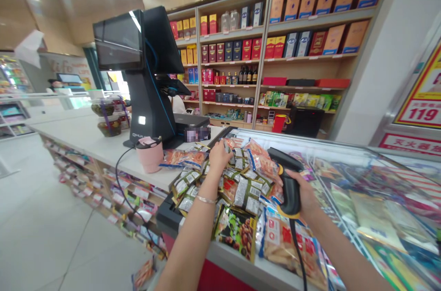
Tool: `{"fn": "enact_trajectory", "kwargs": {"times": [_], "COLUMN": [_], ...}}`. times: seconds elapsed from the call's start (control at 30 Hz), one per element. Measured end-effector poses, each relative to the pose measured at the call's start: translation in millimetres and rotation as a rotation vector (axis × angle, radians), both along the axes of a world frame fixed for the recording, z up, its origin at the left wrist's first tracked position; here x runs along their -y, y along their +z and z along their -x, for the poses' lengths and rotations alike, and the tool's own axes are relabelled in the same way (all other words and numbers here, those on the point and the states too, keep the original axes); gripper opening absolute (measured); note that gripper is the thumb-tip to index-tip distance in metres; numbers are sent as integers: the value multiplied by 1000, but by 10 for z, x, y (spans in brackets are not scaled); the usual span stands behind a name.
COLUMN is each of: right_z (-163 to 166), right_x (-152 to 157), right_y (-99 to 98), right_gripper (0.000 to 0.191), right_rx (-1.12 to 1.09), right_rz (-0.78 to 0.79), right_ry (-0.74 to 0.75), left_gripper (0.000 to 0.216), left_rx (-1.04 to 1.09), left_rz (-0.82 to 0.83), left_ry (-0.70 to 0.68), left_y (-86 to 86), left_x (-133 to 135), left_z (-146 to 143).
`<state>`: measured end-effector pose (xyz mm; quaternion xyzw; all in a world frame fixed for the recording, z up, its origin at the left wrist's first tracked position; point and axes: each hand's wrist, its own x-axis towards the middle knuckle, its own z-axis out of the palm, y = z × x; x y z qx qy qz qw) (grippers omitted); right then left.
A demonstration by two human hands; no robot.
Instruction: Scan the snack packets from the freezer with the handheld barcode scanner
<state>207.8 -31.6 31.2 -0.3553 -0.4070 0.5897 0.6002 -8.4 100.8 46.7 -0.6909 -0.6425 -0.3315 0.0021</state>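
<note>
Fingers of right hand [308, 194]: wrapped around grip of scanner [291, 194]. Fingers of left hand [219, 158]: bent down onto packets [247, 194]; pinching or merely touching, impossible to tell. Scanner: upright above right side of heap, head angled leftward, cord [299, 254] trailing below. Judged light, rigid, secure in grip, but liable to damage if dropped and to drag by cord. Best held by handle, just below head. Packets: heaped on near end of freezer [227, 259], against counter [86, 137]; glossy, creased, overlapping. Judged light, limp, slippery, prone to slide; contents possibly crushable. Best pinched at sealed edge, singly, without pressing on middle.
</note>
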Motion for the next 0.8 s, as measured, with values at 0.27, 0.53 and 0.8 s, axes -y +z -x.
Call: {"fn": "enact_trajectory", "kwargs": {"times": [0.27,0.53,0.8], "right_z": [-51,-49,-20], "right_x": [-45,-52,-36], "right_y": [-55,-74,-56], "right_gripper": [38,37,41], "right_rx": [2,-7,23], "right_rz": [-6,-19,-12], "right_ry": [14,18,-6], "left_gripper": [37,38,32], "left_rx": [-9,178,548], "left_rz": [168,110,-139], "left_ry": [33,68,-101], "left_y": [-20,9,-15], "left_x": [-17,-10,-89], "left_z": [-19,-23,-8]}}
